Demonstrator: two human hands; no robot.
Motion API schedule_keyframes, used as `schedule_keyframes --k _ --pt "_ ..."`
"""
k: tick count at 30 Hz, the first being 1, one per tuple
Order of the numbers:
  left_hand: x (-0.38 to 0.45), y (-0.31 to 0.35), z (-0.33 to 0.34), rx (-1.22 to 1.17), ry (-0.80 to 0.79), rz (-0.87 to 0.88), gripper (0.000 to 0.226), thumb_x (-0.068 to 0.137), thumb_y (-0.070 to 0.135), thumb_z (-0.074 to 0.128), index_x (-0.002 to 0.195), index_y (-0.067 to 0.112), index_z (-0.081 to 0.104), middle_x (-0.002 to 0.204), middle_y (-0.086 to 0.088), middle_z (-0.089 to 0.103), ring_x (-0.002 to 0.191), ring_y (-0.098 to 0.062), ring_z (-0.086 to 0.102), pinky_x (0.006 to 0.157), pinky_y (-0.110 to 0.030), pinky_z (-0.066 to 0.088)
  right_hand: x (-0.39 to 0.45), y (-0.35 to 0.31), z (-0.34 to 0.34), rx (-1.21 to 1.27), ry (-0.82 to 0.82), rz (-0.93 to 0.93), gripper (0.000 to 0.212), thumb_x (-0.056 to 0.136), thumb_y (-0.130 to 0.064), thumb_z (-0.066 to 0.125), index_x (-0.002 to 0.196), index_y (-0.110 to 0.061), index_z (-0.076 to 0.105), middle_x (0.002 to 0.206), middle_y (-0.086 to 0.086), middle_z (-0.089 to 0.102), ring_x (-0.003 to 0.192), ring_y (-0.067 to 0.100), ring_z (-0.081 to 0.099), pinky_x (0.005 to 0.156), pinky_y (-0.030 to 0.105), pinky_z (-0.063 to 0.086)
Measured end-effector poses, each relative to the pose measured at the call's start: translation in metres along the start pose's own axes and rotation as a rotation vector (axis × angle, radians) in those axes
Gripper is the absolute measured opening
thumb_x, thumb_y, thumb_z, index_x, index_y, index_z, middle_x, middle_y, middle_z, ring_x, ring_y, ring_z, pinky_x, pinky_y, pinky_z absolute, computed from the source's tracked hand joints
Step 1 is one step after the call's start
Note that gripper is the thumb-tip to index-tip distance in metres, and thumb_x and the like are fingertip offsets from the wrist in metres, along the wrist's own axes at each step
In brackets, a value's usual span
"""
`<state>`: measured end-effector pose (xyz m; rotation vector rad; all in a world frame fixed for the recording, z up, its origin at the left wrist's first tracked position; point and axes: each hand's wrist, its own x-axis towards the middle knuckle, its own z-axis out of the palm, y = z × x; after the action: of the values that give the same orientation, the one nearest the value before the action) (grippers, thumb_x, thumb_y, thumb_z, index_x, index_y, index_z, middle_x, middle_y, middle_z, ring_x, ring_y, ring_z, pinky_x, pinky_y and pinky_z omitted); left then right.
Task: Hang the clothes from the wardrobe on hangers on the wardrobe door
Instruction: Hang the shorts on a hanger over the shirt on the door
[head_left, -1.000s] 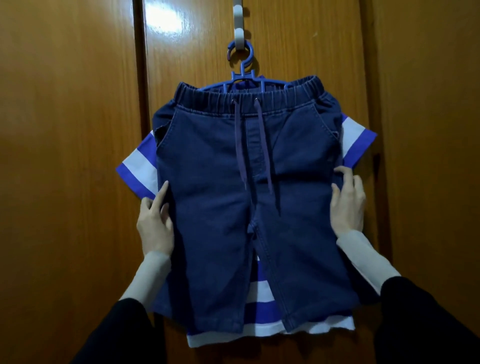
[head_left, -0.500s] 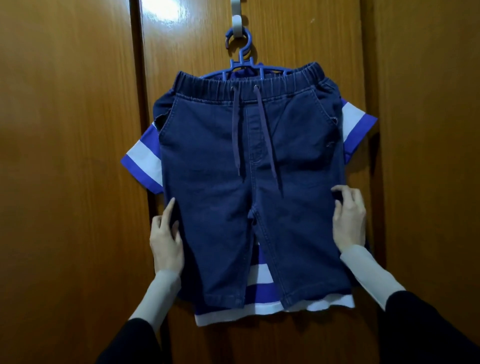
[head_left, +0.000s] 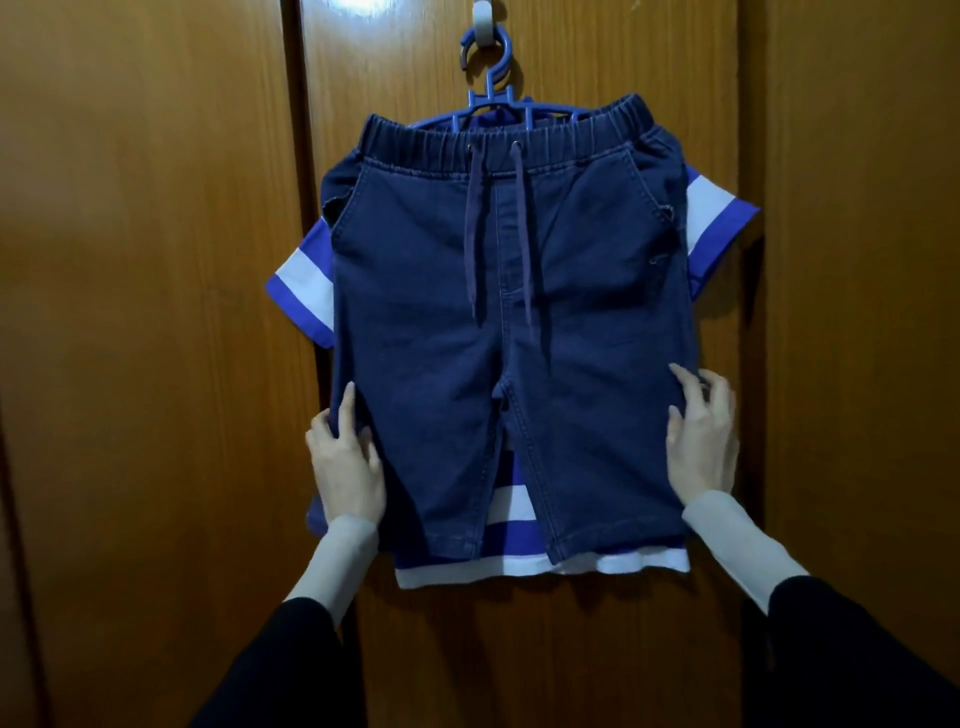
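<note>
A pair of dark blue denim shorts (head_left: 498, 322) hangs on a blue plastic hanger (head_left: 491, 101), whose hook is looped over a pale hook (head_left: 483, 23) at the top of the wooden wardrobe door (head_left: 519, 57). The shorts have a gathered elastic waistband and a drawstring (head_left: 470, 234) with two ends dangling down the front. Behind the shorts, on the same hanger as far as can be seen, hangs a blue and white striped T-shirt (head_left: 711, 218); its sleeves stick out on either side and its white hem shows below the shorts' legs.

The left hand (head_left: 347, 462) is at the outer edge of the shorts' left leg, its index finger lying straight up along the fabric while the other fingers curl around the edge, grasping the cloth. The right hand (head_left: 701, 436) rests at the outer edge of the right leg, fingers slightly bent and spread against the denim; the fingertips touch the cloth, but whether they are pinching the seam or only pressing on it cannot be told. Both wrists show light grey cuffs under black sleeves (head_left: 857, 654).

The door is glossy brown wood with a bright reflection near its top. A dark vertical gap (head_left: 298, 208) separates it from the neighbouring panel (head_left: 140, 312) on the left, and another panel (head_left: 857, 260) stands on the right.
</note>
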<state>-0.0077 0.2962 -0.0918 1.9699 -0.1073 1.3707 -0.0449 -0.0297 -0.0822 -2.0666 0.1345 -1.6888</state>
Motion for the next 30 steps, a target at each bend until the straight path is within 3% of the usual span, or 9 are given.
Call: schedule_keyframes --k 3,6,14,22,30 --pt "-0.012 0.010 -0.002 0.134 0.014 -0.013 0.058 0.094 0.013 0.049 0.147 0.016 0.025 0.147 -0.024 0.025 0.134 -0.038 0.028 0.110 -0.049 0.028 -0.008 -0.004 -0.005 -0.067 -0.009 -0.101 0.058 0.083 0.004 0.059 0.137 -0.013 0.044 0.143 0.014 0.038 0.125 0.031 0.043 0.090 0.041 0.050" --pt "-0.020 0.021 -0.005 0.161 -0.026 0.011 0.059 0.095 0.018 0.047 0.148 0.016 0.020 0.153 -0.022 0.014 0.139 -0.037 0.022 0.113 -0.053 0.021 -0.009 -0.011 -0.011 -0.073 -0.089 -0.198 0.061 0.084 0.001 0.061 0.139 -0.013 0.040 0.145 0.013 0.038 0.125 0.030 0.044 0.089 0.041 0.052" --pt "-0.050 0.045 -0.011 -0.027 -0.195 0.080 0.053 0.099 0.028 0.036 0.148 0.021 0.016 0.155 -0.012 0.015 0.142 -0.027 0.019 0.116 -0.043 0.020 -0.027 -0.042 -0.033 0.040 -0.333 -0.243 0.048 0.095 -0.016 0.048 0.142 -0.019 0.036 0.147 0.002 0.037 0.134 0.018 0.036 0.098 0.034 0.044" --pt "-0.107 0.075 -0.016 -0.193 -0.475 0.144 0.054 0.100 0.031 0.033 0.149 0.023 0.012 0.154 -0.007 0.020 0.139 -0.024 0.024 0.114 -0.040 0.025 -0.081 -0.061 -0.077 -0.045 -0.535 -0.162 0.047 0.099 -0.030 0.037 0.145 -0.024 0.028 0.149 -0.003 0.032 0.136 0.012 0.031 0.103 0.029 0.038" --pt "-0.215 0.112 -0.037 -0.346 -0.827 0.190 0.055 0.100 0.036 0.029 0.149 0.026 0.004 0.154 -0.007 0.020 0.140 -0.022 0.024 0.112 -0.036 0.024 -0.160 -0.053 -0.165 -0.201 -0.657 -0.019 0.049 0.099 -0.033 0.035 0.146 -0.025 0.021 0.150 -0.003 0.030 0.136 0.013 0.032 0.102 0.027 0.037"
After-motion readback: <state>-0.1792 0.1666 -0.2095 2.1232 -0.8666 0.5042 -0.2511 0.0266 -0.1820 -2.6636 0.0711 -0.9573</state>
